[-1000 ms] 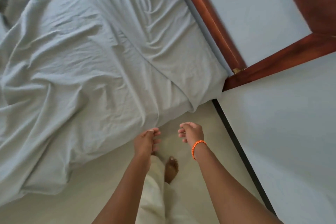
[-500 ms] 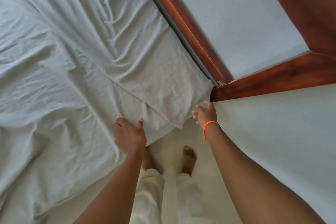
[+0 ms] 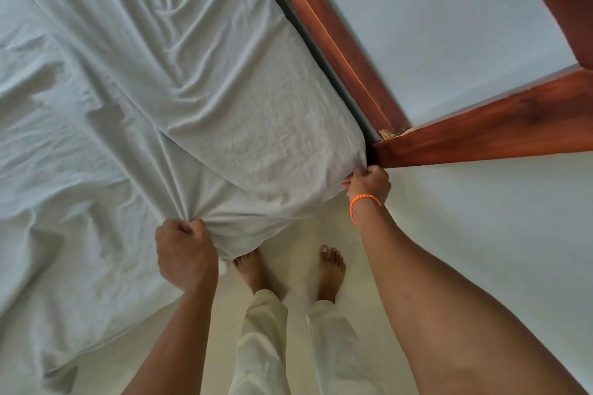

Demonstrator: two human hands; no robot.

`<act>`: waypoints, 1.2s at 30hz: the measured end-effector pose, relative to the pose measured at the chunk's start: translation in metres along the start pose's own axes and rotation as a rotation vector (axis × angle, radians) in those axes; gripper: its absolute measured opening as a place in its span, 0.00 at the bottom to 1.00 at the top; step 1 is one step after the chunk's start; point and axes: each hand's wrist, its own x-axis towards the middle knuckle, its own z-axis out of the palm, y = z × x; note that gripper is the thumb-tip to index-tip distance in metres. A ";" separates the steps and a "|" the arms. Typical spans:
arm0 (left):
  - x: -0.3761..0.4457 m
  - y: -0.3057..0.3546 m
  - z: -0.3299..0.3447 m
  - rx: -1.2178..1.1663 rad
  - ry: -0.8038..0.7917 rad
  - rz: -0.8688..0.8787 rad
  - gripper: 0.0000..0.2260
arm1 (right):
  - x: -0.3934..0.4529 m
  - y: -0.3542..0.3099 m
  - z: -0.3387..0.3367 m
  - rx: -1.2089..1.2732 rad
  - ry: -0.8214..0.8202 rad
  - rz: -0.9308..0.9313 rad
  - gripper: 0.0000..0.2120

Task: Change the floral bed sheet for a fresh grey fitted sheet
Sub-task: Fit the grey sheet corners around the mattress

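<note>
Grey sheet (image 3: 134, 99) covers the mattress across the left and middle of the view, creased and rumpled, with long folds running toward the near corner. We see that corner of the bed close to the dark wooden frame (image 3: 337, 38), where two wooden rails meet at a chipped joint. Our left hand (image 3: 186, 258) is curled into a fist around a bunch of the sheet at the bed's near edge, and the cloth gathers into tight pleats that fan out from the knuckles. Our right hand (image 3: 369, 184) grips the sheet at the very corner of the mattress, just beside the wooden joint, fingers curled into the cloth. An orange bracelet (image 3: 364, 204) sits on the right wrist. Between the two hands the sheet hangs over the mattress corner in a smooth rounded fold. Further left, the loose edge of the sheet droops down toward the pale floor (image 3: 295, 231). We stand barefoot on that floor, both feet (image 3: 330, 269) just below the corner, in light trousers (image 3: 266, 340). A pale wall (image 3: 449, 26) shows beyond the frame on the right. We cannot tell whether the sheet's edge is tucked under the corner.
</note>
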 end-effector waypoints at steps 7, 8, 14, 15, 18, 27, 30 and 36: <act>-0.018 -0.007 -0.020 0.024 0.069 -0.024 0.08 | -0.013 -0.018 -0.011 0.418 0.359 0.182 0.06; -0.020 -0.006 -0.019 0.024 0.079 -0.022 0.09 | -0.017 -0.019 -0.015 0.417 0.408 0.171 0.06; -0.025 -0.005 -0.011 0.054 0.036 -0.130 0.08 | -0.025 -0.004 -0.014 0.479 0.357 0.120 0.07; -0.027 -0.003 -0.010 0.060 0.028 -0.140 0.08 | -0.026 -0.001 -0.010 0.525 0.232 0.119 0.12; -0.048 0.011 -0.005 0.020 -0.020 0.067 0.07 | -0.032 0.012 -0.002 0.347 0.100 0.080 0.19; -0.113 0.034 0.071 -0.233 -0.690 0.216 0.11 | -0.070 0.034 0.034 0.474 -0.321 0.131 0.07; -0.088 0.034 0.095 -0.880 -0.790 -0.814 0.13 | -0.051 0.036 0.036 0.647 -0.419 0.374 0.14; -0.052 0.037 0.134 -1.725 -0.347 -1.430 0.19 | -0.007 0.024 0.048 0.603 -0.362 0.476 0.22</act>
